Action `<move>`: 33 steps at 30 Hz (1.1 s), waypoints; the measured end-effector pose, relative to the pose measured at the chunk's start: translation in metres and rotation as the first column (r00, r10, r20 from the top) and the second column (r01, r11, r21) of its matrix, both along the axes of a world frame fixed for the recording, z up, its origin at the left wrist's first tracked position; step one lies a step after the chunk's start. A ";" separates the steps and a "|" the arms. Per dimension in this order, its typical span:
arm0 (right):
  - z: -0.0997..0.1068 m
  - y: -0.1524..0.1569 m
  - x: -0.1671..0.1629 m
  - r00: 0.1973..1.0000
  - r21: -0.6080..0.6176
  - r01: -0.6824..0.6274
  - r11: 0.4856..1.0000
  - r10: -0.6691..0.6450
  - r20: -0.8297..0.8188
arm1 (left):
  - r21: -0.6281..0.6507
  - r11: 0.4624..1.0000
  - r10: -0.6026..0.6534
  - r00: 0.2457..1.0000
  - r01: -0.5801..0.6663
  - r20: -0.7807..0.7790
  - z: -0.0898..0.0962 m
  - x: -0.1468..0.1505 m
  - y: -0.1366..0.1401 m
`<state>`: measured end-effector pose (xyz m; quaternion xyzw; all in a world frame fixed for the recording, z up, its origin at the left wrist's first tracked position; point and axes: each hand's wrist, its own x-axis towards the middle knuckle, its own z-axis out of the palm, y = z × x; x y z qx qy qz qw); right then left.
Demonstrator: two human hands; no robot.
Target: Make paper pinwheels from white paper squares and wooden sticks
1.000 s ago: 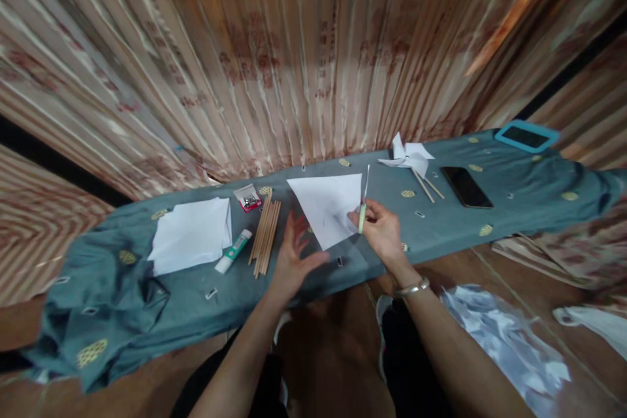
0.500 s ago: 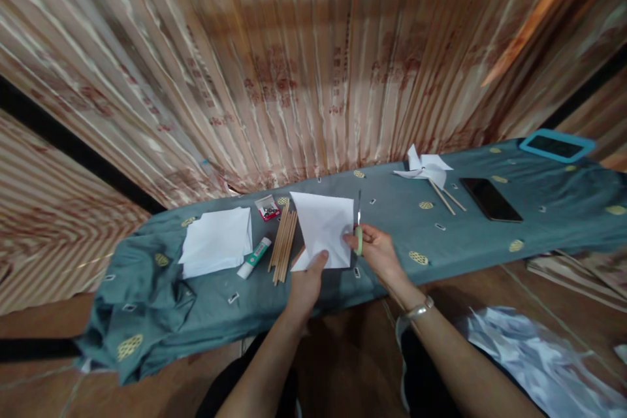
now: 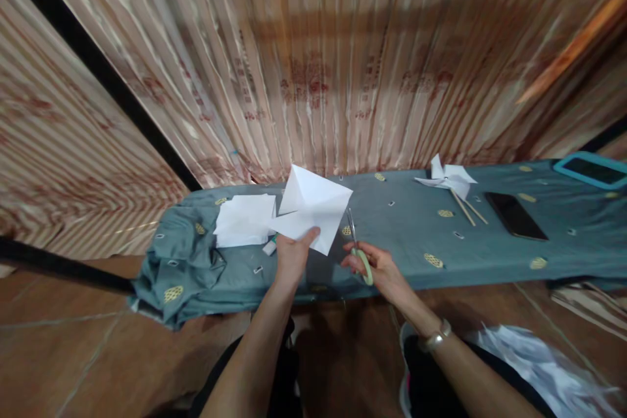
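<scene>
A square of white paper (image 3: 318, 209), with a slit cut in from its left side and crease lines, is pinched at its lower edge by my left hand (image 3: 294, 251). My right hand (image 3: 375, 264) grips a pair of scissors (image 3: 363, 262) with pale green handles, blades pointing away from me and apart from the paper. Left of the paper lies a stack of white sheets (image 3: 245, 219). A glue stick (image 3: 269, 246) pokes out beside my left hand, mostly covered by the paper. The wooden sticks and the red box of pins are hidden behind it.
On the green cloth-covered table (image 3: 401, 228), a white paper pinwheel (image 3: 448, 179) on wooden sticks lies to the right. Past it are a black phone (image 3: 515, 215) and a blue-framed tablet (image 3: 595, 170). A curtain (image 3: 318, 78) hangs behind. A plastic bag (image 3: 533, 362) sits on the floor.
My left hand has raised and turned the paper, so a slit now shows on its left. My right hand has drawn the scissors slightly away from the paper. The view has shifted left.
</scene>
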<state>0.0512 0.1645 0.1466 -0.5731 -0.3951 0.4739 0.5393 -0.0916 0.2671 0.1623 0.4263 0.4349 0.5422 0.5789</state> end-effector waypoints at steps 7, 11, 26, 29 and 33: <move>-0.008 -0.023 -0.021 0.915 0.009 -0.383 0.924 0.377 0.144 | 0.015 0.998 0.065 0.998 -0.065 -0.022 0.020 -0.013 -0.001; -0.006 -0.025 -0.024 0.894 -0.008 -0.435 0.900 0.433 0.114 | 0.040 0.998 0.042 0.998 -0.040 -0.054 0.022 -0.010 -0.004; -0.004 -0.025 -0.016 0.922 0.000 -0.387 0.922 0.387 0.032 | 0.127 0.991 -0.031 0.993 0.045 -0.117 0.014 0.004 -0.015; -0.005 -0.025 -0.014 0.922 -0.001 -0.386 0.923 0.385 0.042 | 0.113 0.993 -0.027 0.992 0.041 -0.120 0.014 0.005 -0.017; -0.006 -0.025 -0.013 0.921 -0.002 -0.387 0.922 0.387 0.040 | 0.124 0.991 -0.033 0.992 0.047 -0.118 0.016 0.007 -0.018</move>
